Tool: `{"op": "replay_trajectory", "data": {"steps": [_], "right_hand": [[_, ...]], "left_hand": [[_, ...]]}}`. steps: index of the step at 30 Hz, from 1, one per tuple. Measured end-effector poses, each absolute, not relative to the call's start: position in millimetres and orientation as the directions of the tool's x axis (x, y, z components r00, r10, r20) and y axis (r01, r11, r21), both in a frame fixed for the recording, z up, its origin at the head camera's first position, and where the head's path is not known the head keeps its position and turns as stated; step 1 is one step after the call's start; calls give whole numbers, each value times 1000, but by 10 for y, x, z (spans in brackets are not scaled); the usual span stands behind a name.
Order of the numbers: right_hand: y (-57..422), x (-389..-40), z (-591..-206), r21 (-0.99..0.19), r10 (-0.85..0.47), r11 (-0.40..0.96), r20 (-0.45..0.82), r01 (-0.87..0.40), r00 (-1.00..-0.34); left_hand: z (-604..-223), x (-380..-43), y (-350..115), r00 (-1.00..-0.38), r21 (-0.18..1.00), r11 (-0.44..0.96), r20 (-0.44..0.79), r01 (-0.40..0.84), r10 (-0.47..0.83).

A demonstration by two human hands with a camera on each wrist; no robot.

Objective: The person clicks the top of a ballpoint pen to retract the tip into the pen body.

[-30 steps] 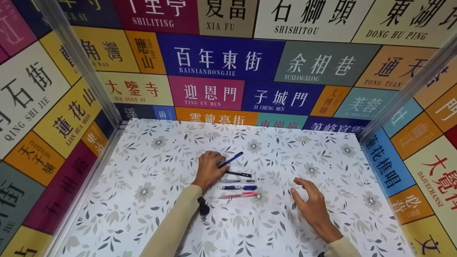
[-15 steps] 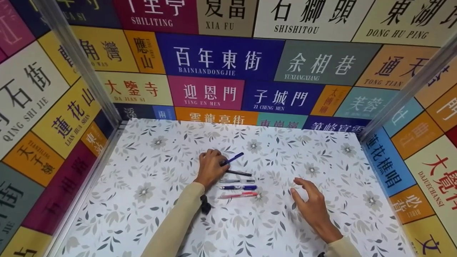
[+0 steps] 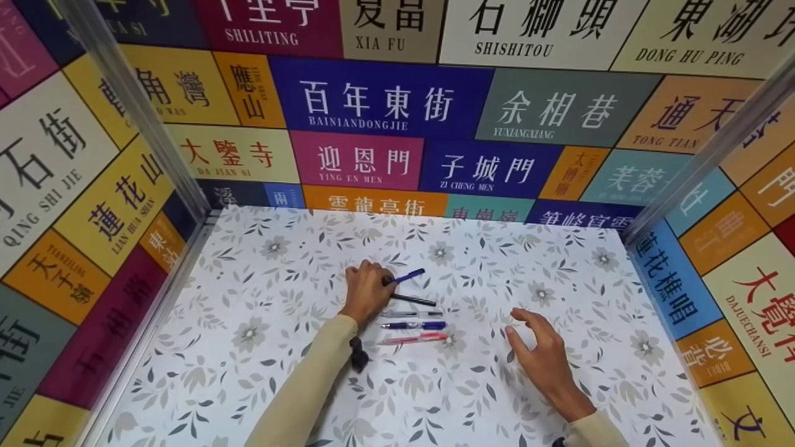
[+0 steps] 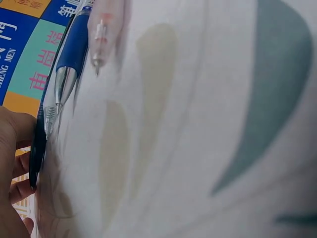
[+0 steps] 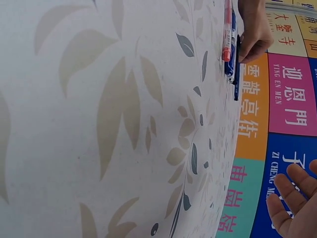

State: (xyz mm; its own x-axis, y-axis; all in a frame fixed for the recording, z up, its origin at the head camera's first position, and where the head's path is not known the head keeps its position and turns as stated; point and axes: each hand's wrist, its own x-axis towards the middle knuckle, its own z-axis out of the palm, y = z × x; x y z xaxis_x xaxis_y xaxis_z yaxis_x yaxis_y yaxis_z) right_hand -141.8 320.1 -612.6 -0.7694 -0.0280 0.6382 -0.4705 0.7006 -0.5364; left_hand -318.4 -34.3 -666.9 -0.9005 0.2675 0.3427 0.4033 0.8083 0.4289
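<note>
Blue pen [image 3: 410, 275], pinched in your left hand [image 3: 367, 288], points to two o'clock; your right hand [image 3: 543, 355], at its four o'clock, grasps nothing.

Dark blue pen [image 3: 411, 274]: one
Blue pen with silver tip [image 3: 433, 325]: one
Black pen [image 3: 415, 300]: one
Clear pen [image 3: 428, 314]: one
Pink pen [image 3: 428, 338]: one
Pens in total: five
Left hand [image 3: 367, 288]: one
Right hand [image 3: 543, 357]: one
Hands in total: two
Sleeves [image 3: 304, 385] [image 3: 599, 431]: two, one per arm
Metal corner posts [image 3: 143, 112] [image 3: 720, 133]: two
Patterned tabletop [image 3: 484, 397]: one
Lettered walls [image 3: 385, 112] [image 3: 62, 186] [image 3: 758, 279]: three, one at the back, one at each side
</note>
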Motion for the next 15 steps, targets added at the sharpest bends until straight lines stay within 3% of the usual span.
{"op": "replay_trajectory", "data": {"steps": [15], "right_hand": [[3213,-1402,-6134,-598,19,682,589,-420,-808]], "left_hand": [[-6532,-3085,-415,-951,613,736,271,288,147]]}}
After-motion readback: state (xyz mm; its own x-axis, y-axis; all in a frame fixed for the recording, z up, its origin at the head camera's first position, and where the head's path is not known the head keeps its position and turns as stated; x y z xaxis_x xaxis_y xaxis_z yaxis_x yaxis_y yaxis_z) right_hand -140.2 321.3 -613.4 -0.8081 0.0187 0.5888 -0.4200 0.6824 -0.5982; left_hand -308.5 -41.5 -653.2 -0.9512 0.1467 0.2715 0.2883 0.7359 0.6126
